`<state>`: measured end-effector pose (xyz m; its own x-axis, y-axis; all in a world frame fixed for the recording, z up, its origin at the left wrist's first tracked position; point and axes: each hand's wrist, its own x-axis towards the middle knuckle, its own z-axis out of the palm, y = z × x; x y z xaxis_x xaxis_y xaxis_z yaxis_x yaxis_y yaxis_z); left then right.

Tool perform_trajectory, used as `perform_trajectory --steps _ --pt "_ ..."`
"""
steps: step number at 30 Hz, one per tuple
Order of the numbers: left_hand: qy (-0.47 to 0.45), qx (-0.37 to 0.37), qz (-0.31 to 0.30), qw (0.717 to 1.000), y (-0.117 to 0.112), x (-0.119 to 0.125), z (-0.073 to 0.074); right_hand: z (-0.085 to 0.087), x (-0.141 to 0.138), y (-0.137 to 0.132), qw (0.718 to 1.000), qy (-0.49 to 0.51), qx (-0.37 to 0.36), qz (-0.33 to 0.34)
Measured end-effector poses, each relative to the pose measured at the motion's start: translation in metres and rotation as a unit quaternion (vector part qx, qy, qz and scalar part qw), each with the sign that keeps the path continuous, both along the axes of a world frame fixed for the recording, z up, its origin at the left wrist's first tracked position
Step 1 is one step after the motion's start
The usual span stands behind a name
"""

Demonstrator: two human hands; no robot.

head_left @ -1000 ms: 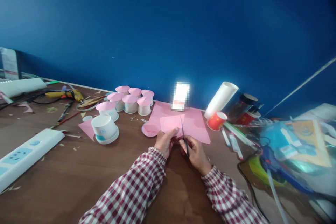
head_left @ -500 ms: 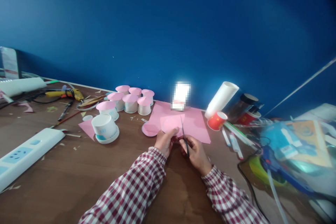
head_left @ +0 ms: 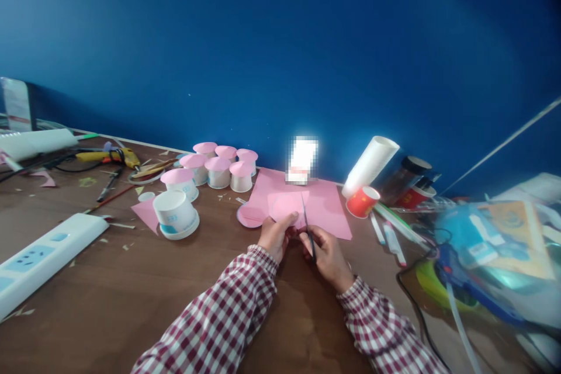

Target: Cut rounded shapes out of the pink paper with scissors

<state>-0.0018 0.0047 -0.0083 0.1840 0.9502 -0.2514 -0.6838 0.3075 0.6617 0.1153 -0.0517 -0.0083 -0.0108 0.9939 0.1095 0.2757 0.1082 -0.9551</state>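
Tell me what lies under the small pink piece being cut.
Under the small pink piece, held by the left hand, lies a larger pink sheet on the brown table. Whatever that sheet covers is hidden.

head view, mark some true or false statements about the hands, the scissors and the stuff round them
1. The right hand holds dark scissors, blades pointing towards the blue wall. True.
2. The left hand grips a white paper cup. False: it pinches a pink paper piece.
3. The red paper cup sits right of the flat pink paper sheet. True.
4. The white power strip lies on the person's right. False: it lies on the left.
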Motion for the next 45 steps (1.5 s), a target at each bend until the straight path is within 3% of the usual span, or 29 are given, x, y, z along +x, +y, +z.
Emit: perform_trajectory --steps 45 --pt "0.037 -0.019 0.015 0.999 0.0009 -0.002 0.0035 -0.0016 0.0005 -0.0007 1.0 -0.007 0.003 0.001"
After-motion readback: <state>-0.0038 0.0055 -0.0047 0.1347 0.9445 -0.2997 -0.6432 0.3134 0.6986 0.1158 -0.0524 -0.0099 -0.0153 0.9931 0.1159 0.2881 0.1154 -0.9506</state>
